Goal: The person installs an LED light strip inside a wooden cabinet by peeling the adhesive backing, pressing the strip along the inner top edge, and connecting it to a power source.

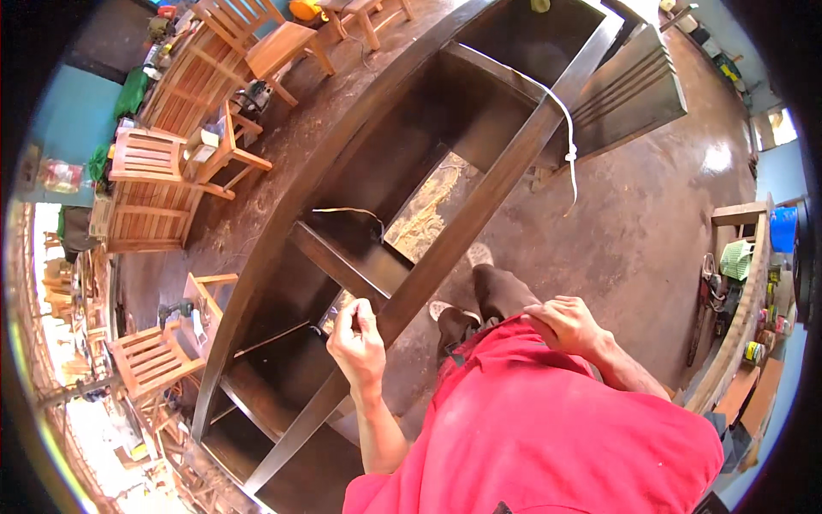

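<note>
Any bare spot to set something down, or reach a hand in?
Set-down: floor between the dark cabinet and the wooden rack at right. Hand: the cabinet's big middle compartment, between two dividers; mind the thin wire near the lower one. Crowded: far left, with chairs; the rack, with tins.

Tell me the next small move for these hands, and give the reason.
Probably bring the right hand from the hem of the red shirt toward the dark cabinet. The left hand is up by the cabinet's long rail, fingers curled, while the right is away from it; I cannot tell whether the left holds anything small.
</note>
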{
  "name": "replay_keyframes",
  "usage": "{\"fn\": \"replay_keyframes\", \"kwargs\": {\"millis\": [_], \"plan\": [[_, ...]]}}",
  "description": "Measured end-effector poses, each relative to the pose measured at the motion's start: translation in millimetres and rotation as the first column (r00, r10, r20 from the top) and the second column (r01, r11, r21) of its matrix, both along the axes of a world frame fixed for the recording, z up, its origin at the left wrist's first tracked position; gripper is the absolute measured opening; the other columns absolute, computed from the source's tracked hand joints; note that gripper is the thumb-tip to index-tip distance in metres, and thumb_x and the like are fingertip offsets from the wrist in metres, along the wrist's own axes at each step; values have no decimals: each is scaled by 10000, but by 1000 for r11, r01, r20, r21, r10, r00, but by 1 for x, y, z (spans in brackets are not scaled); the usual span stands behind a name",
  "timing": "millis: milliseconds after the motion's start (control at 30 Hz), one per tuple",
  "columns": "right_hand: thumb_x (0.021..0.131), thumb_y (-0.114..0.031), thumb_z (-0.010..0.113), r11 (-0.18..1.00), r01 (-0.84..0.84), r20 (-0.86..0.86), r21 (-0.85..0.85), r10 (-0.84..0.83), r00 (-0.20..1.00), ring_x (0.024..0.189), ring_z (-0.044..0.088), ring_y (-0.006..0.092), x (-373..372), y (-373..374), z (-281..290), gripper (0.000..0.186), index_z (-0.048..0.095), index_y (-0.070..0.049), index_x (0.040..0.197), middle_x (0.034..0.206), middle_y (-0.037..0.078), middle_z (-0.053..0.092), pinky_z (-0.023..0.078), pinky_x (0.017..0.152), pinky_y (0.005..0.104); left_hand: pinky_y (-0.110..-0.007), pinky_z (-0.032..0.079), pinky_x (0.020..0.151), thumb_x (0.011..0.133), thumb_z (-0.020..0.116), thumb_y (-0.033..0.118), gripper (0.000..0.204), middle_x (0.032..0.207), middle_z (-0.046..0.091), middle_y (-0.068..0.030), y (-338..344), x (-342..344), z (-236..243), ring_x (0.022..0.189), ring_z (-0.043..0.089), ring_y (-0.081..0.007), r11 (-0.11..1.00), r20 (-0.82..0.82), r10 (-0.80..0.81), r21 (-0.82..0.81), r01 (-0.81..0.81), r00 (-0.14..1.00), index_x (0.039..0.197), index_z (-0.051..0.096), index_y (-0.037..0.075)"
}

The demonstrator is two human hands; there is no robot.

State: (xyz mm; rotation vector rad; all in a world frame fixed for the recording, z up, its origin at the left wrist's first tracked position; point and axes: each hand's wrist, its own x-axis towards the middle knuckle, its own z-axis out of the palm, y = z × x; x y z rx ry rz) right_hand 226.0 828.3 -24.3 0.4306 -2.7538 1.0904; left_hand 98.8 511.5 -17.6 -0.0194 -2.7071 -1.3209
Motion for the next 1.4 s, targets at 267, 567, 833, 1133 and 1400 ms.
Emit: {"fn": "replay_keyframes", "kwargs": {"millis": [267, 567, 833, 1133, 1400], "plan": [[831, -96, 683, 995, -52, 63, -85, 57, 996, 657, 646, 297, -67, 94, -28, 135, 639, -20, 933, 743, 126, 639, 526, 587, 385, -308, 482, 564, 914, 543, -14, 117, 773, 593, -126, 52, 21, 13, 626, 586, -205, 963, -442, 200, -75, -258, 874, 959, 630, -78], [829, -123, 674, 897, -390, 461, -211, 443, 769, 829, 634, 323, -84, 213, -43, 164, 637, -41, 966, 862, 151, 624, 529, 705, 425, -249, 490, 518, 875, 599, 24, 119, 790, 641, -131, 207, 54, 4, 588, 615, -181, 985, -373, 93, -101, -140, 923, 953, 635, -58], [932, -261, 634, 988, -102, 578, -119, 152, 801, 611, 616, 233, -104, 224, -34, 236, 609, -48, 834, 693, 115, 605, 486, 535, 372, -246, 471, 538, 928, 592, -1, 131, 825, 622, -111, 224, 94, -2, 599, 553, -128, 872, -121, 485, -4, -489, 866, 1024, 618, -86], [997, -266, 555, 682, 474, 546, -557, -130, 828, 1004, 567, 130, -152, 248, -48, 340, 582, 20, 1180, 1083, 73, 638, 435, 911, 271, -243, 494, 465, 902, 624, -1, 112, 810, 624, -110, 224, 107, -26, 568, 589, -150, 936, -136, 351, 89, -342, 926, 1000, 638, -54], [998, -288, 555, 665, 370, 519, -649, 30, 854, 1077, 574, 132, -163, 230, -37, 377, 597, 9, 1227, 1158, 70, 646, 423, 978, 285, -249, 515, 547, 931, 612, 40, 161, 872, 654, -116, 211, 110, -22, 664, 608, -140, 957, -71, 280, 107, -271, 957, 1060, 633, -54]]}}
